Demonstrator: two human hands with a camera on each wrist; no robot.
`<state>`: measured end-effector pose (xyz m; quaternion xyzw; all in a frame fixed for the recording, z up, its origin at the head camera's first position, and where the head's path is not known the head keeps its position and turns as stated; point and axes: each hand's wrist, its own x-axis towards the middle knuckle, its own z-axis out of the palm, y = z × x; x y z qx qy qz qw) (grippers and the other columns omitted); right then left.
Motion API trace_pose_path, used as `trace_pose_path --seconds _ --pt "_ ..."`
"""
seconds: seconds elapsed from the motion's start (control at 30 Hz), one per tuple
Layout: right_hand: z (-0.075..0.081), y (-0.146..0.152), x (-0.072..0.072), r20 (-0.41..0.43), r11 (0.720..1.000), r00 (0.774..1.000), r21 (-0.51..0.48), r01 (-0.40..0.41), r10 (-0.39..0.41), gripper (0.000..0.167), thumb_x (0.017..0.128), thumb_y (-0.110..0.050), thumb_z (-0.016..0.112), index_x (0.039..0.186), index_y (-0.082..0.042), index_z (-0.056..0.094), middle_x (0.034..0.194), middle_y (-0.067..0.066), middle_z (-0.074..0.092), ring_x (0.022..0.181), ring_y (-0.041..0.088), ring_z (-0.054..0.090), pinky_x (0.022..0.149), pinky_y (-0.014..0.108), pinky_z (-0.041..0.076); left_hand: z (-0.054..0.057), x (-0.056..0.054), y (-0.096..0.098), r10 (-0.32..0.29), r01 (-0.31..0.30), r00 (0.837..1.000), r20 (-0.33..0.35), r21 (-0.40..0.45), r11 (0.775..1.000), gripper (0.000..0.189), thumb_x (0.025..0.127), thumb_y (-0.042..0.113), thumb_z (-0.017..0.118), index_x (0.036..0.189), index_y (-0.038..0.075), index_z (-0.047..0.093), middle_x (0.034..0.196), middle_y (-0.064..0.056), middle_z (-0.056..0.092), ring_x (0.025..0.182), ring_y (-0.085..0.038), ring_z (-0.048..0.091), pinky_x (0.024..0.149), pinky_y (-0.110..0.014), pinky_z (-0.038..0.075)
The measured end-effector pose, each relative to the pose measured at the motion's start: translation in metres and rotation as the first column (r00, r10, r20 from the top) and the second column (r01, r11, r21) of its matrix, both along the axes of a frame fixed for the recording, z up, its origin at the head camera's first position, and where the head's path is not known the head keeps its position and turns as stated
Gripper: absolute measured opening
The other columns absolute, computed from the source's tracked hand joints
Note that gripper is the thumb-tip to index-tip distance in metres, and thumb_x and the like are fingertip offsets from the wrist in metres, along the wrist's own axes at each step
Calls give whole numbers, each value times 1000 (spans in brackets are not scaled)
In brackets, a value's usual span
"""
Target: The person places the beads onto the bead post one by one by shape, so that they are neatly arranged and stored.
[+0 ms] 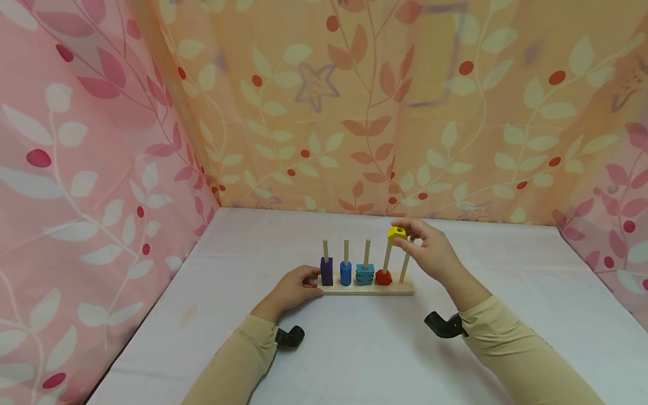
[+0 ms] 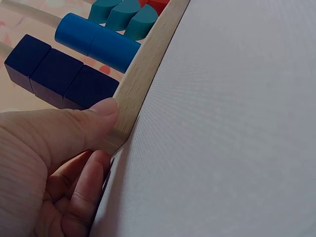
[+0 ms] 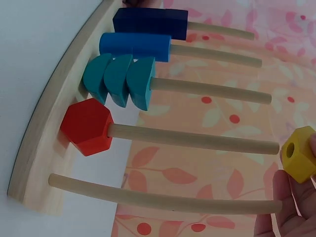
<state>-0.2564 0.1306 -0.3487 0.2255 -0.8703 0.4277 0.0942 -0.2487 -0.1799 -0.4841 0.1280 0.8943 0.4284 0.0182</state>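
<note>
A wooden peg board with several upright pegs stands on the table. At its left end my left hand holds the base, thumb on the front edge beside the dark blue blocks. My right hand pinches a yellow many-sided block with a round hole. That block is right at the tip of the peg bearing a red hexagonal block. Some right fingers overlap the tip of the bare end peg in the right wrist view.
Blue cylinders and teal half-round blocks fill the lower parts of two middle pegs. A white cloth covers the table. Patterned curtains hang behind and at both sides. Black wrist mounts stick out from both sleeves.
</note>
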Motion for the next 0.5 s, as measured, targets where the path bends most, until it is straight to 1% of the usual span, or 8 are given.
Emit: trace_pose_path --seconds 0.17,0.27,0.5 --pt "-2 -1 1 39 1000 999 -16 -7 8 31 87 -25 62 116 -14 57 96 4 58 92 22 50 74 36 43 0 0 0 -1 1 1000 4 10 1000 48 75 20 76 118 9 59 96 1 60 84 -12 53 75 -29 43" --pt "-3 -2 1 35 1000 999 -13 -5 6 31 87 -24 63 116 -14 57 95 4 58 92 22 50 75 37 42 0 0 0 -1 1 1000 7 16 1000 48 75 20 76 118 10 59 97 2 60 84 -12 53 75 -29 43" --pt "-1 -3 -3 21 1000 1000 26 6 -7 32 88 -23 62 118 -14 57 95 4 59 88 22 51 71 34 43 0 0 0 4 -5 1000 20 22 1000 47 75 20 76 118 11 59 96 2 59 84 -12 52 76 -30 43"
